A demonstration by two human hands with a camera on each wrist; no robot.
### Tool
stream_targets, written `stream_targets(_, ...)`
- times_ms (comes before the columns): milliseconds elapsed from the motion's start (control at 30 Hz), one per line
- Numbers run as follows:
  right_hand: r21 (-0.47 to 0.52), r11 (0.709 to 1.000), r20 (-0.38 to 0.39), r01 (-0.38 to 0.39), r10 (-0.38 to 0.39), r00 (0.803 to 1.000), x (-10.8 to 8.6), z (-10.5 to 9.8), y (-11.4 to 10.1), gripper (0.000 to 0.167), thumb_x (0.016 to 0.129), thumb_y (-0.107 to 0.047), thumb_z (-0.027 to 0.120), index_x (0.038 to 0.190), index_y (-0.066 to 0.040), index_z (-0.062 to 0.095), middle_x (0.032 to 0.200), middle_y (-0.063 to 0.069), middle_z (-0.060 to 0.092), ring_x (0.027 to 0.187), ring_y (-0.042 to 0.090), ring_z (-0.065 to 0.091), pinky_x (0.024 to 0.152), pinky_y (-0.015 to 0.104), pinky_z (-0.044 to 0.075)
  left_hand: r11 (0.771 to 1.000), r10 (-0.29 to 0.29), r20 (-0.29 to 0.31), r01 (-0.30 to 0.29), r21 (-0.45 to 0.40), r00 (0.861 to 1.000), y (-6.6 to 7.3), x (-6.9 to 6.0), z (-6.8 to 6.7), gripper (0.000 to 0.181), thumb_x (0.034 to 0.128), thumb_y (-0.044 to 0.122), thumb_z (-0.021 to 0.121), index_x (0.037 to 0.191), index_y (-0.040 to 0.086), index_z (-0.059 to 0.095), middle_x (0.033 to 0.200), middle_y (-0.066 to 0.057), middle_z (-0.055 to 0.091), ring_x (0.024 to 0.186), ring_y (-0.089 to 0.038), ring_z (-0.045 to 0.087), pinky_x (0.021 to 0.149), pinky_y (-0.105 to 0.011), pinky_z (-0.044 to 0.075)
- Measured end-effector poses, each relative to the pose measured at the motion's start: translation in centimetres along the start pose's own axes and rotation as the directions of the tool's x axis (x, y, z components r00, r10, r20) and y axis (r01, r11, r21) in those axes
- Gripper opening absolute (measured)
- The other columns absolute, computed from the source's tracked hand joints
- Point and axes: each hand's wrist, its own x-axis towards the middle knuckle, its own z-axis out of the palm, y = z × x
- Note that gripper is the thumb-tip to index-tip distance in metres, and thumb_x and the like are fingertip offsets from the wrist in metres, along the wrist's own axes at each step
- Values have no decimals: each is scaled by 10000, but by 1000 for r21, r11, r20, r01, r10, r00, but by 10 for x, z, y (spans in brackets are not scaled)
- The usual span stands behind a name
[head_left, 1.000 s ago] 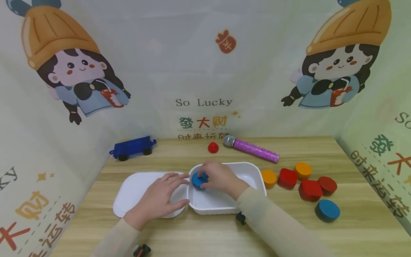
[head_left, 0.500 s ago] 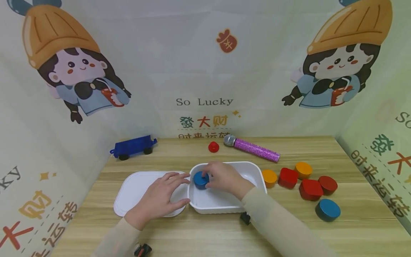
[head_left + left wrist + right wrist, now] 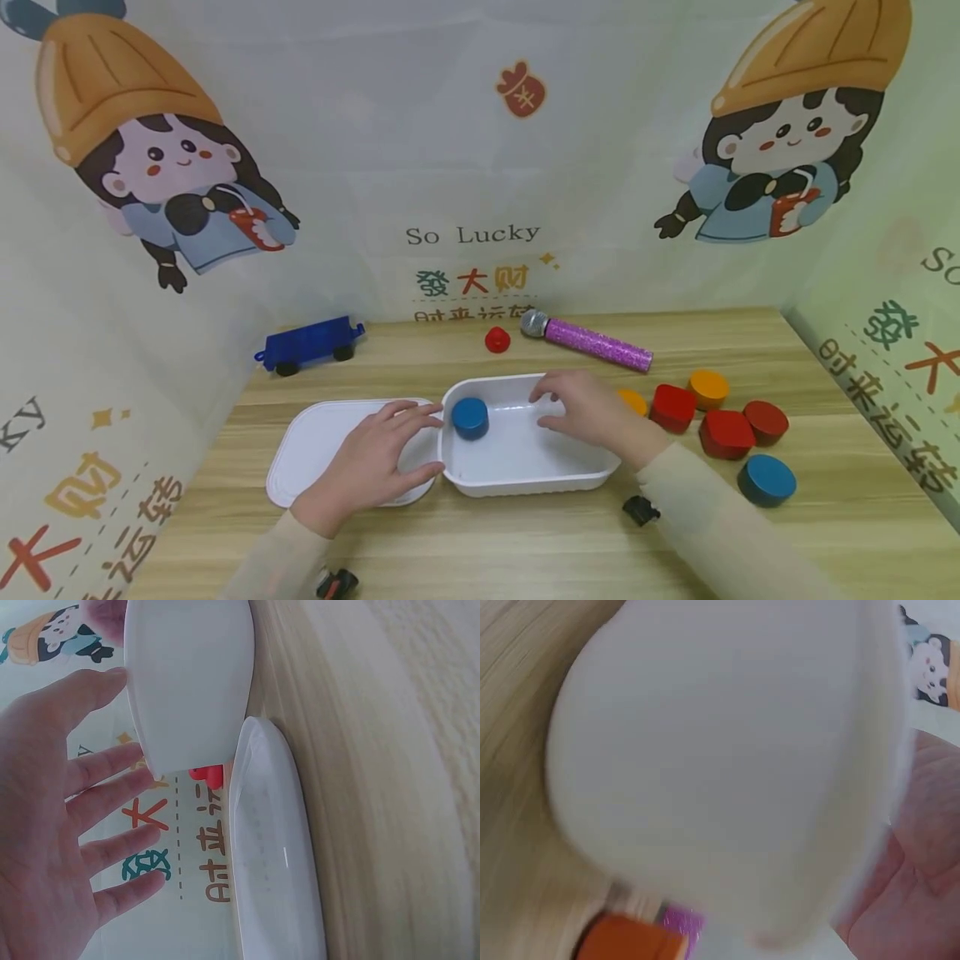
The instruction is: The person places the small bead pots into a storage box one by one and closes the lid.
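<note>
In the head view a white plastic box (image 3: 525, 479) stands on the table with one blue round block (image 3: 470, 418) inside, at its left end. My left hand (image 3: 371, 462) has its fingers spread, and the fingertips touch the box's left rim; the left wrist view shows them against the box wall (image 3: 195, 690). Under that hand lies a white lid (image 3: 315, 433). Over the right part of the box hovers my right hand (image 3: 588, 412), fingers loosely bent, with nothing between thumb and fingers. It partly hides an orange round block (image 3: 633, 401).
To the right lie red blocks (image 3: 726, 434), another orange block (image 3: 708, 389) and another blue round block (image 3: 767, 480). Behind the box are a purple glitter microphone (image 3: 596, 342) and a small red piece (image 3: 497, 340). A blue toy wagon (image 3: 311, 343) stands back left.
My right hand has let go of the blue round block, which stays in the box's left end, and has moved right. The left hand has kept its place at the rim.
</note>
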Motion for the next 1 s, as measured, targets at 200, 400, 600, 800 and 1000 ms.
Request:
stream_targets(200,-8,1000,-39,-8,7,999,-30,-19,16,316,906,-185,804,1206,-119,725,1247,67,705,1189,304,654,1022,485,564,1000,-4,9,4,-14,1000,1,-1,1,557,892,563,722,1331,223,679,1509,44,585,1394,-291,517,1079,-563,488)
stream_targets(400,-84,996,-119,2,-12,993,-56,-38,30,272,896,-176,809,1154,-114,749,1269,108,698,1201,343,645,1016,531,557,1000,-5,0,5,-11,1000,2,0,-1,566,884,571,730,1326,222,682,1502,32,592,1392,-289,517,1079,-559,490)
stream_targets(600,-96,995,-190,11,-29,981,-79,-43,50,314,893,-166,813,1186,-79,742,1256,110,709,1171,344,668,980,532,573,1000,-6,-3,6,-13,1000,1,-1,-2,562,880,569,731,1320,223,684,1497,40,595,1387,-285,520,1083,-554,489)
stream_targets(800,-116,992,-205,-49,24,978,-100,-51,63,324,901,-185,809,1203,-91,737,1280,129,698,1187,370,661,989,568,556,1000,-5,-3,5,-24,1000,1,0,0,554,885,555,734,1322,219,680,1499,25,595,1389,-295,519,1078,-567,489)
stream_targets(1000,-171,984,-196,-58,24,980,-117,-59,74,241,892,-185,815,1115,-114,758,1246,145,702,995,293,690,832,443,616,1000,-9,0,9,-27,1000,1,0,1,554,884,553,737,1322,220,676,1502,17,593,1399,-301,512,1090,-571,480)
